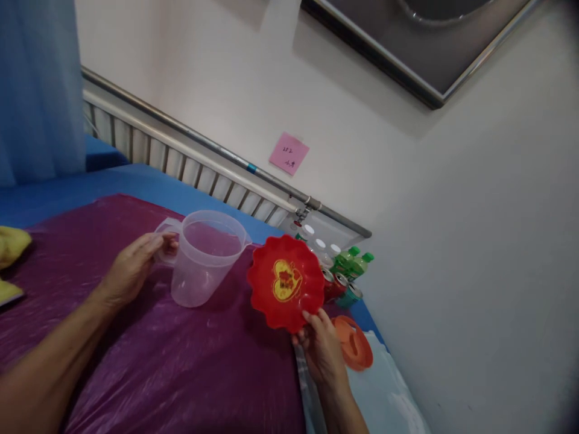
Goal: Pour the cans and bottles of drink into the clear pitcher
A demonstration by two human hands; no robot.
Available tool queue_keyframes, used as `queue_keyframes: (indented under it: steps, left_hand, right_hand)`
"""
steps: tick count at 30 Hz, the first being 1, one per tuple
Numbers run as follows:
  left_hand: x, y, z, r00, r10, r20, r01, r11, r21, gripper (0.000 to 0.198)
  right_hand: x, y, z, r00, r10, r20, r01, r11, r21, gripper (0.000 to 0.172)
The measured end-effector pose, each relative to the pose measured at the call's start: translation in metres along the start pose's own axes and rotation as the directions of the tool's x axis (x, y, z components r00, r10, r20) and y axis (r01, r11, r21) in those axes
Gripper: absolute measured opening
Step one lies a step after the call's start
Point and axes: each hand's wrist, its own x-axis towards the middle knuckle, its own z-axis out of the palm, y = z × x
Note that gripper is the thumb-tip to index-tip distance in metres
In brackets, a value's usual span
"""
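My left hand point(131, 268) is closed round the handle of a clear plastic measuring jug point(199, 280), whose spout points right. The jug looks empty and stands tilted in view over the purple plastic sheet point(190, 374); whether its base touches the sheet I cannot tell. My right hand point(321, 346) pinches the lower rim of a red scalloped plate point(265, 280) with a yellow heart print in its middle. The plate is tipped up so its inner face shows, apart from the jug's spout.
Several bottles point(346, 259) and drink cans point(350, 295) stand by the wall at the right. Near my right wrist lies an orange plastic lid or dish point(355, 343). Yellow items point(12, 247) sit at the far left. A radiator point(181, 164) runs behind the blue surface point(149, 181).
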Motion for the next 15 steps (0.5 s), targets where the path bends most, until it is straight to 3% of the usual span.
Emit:
queue_keyframes:
  steps: [6, 15]
  left_hand:
    - [0.0, 0.007, 0.008, 0.999, 0.04, 0.007, -0.039, 0.997, -0.06, 0.062]
    - [-0.011, 0.02, 0.01, 0.993, -0.096, -0.072, 0.094, 0.995, -0.038, 0.067]
  right_hand:
    - [-0.004, 0.041, -0.034, 0.985, 0.163, 0.057, -0.155, 0.981, -0.121, 0.03]
    - [0.003, 0.058, -0.039, 0.982, 0.189, 0.026, -0.183, 0.97, -0.163, 0.031]
